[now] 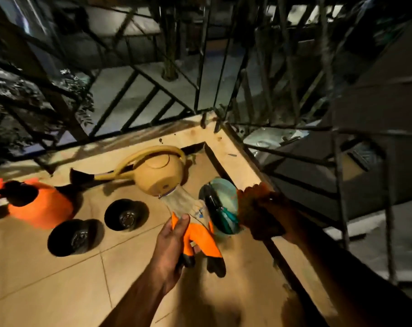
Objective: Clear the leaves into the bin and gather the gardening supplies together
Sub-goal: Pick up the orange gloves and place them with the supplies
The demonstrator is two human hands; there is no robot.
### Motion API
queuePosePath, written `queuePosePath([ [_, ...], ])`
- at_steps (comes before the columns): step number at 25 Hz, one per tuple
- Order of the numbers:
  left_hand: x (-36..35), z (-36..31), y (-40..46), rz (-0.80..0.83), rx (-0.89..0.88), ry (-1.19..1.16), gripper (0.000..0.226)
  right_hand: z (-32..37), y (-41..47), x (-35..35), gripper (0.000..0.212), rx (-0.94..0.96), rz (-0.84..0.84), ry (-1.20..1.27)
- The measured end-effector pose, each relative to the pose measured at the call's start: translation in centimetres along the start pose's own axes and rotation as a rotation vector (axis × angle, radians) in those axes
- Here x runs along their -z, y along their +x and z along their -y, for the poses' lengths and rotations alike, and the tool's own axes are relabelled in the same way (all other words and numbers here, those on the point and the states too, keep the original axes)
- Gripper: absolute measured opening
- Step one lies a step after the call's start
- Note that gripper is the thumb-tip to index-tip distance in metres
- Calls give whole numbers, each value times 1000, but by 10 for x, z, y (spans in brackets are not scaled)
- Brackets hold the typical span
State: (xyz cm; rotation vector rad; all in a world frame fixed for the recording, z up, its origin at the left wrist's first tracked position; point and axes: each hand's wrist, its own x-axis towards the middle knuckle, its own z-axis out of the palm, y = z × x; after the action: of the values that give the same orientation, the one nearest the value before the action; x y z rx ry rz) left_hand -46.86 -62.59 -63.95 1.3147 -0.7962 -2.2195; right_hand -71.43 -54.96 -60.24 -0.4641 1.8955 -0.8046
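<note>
The left hand point(170, 241) pinched the orange gardening gloves point(195, 232) between thumb and curled fingers, just above the tiled floor point(58, 291) beside the yellow watering can point(157, 171). The right hand point(261, 208), blurred, seemed to grip something dark near the teal pot point(224, 204); two black pots point(126, 214) and an orange sprayer point(39, 204) stood left.

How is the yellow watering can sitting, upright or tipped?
Tipped: the watering can lies on its side on the tiles, its round base facing the camera and its spout along the floor.

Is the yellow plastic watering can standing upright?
No, the yellow plastic watering can lies tipped on the tiled floor, its underside facing the camera.
</note>
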Motion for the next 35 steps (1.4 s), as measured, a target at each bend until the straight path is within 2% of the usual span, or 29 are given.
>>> queuePosePath([
  [2,17,33,47,23,-44,38,27,-31,42,1,24,28,89,143],
  [4,30,63,94,54,-98,44,25,-46,91,-14,11,53,-86,77],
  [7,45,93,147,101,-116,20,30,-61,153,-36,37,83,-186,18],
  [8,48,98,160,113,-114,1,32,-62,167,-40,38,66,-209,-2],
  [11,53,107,191,147,-117,-49,34,-71,207,-54,21,104,-200,36],
  [12,55,108,199,163,-128,-54,34,-70,204,-67,20,125,-150,-21],
  [13,56,108,204,180,-139,-63,33,-75,207,-81,28,131,-155,-200],
  [14,57,110,207,194,-140,-74,33,-79,208,-92,50,154,-138,-365],
  [15,56,112,207,204,-133,-83,32,-88,207,-89,106,70,-155,-454],
  [16,56,112,208,209,-125,-87,31,-100,209,-87,114,1,-174,-506],
  [17,55,112,207,212,-118,-88,32,-115,221,-83,43,71,-256,-506],
  [18,52,111,207,222,-114,-87,31,-124,222,-73,38,81,-420,-577],
  [19,49,109,207,231,-111,-89,31,-137,234,-62,36,59,-453,-586],
  [21,39,107,213,232,-79,-117,27,-145,234,-65,30,140,-485,-433],
  [22,33,107,217,227,-51,-125,25,-145,232,-70,22,165,-479,-270],
  [23,28,107,219,228,-13,-127,24,-146,231,-76,18,182,-381,-27],
  [24,22,107,222,240,32,-124,24,-144,223,-82,28,136,-183,195],
  [26,7,109,224,275,124,-117,26,-147,210,-87,51,26,148,381],
  [28,-7,110,224,303,126,-61,30,-153,204,-77,65,-10,332,433],
  [29,-13,111,226,298,87,-1,32,-154,204,-69,67,-2,358,435],
  [31,-20,110,231,231,9,151,35,-151,204,-51,66,-12,268,365],
  [33,-23,108,237,123,-1,297,38,-147,209,-34,66,2,48,235],
  [35,-22,105,240,89,9,370,39,-138,211,-22,68,16,-70,105],
])
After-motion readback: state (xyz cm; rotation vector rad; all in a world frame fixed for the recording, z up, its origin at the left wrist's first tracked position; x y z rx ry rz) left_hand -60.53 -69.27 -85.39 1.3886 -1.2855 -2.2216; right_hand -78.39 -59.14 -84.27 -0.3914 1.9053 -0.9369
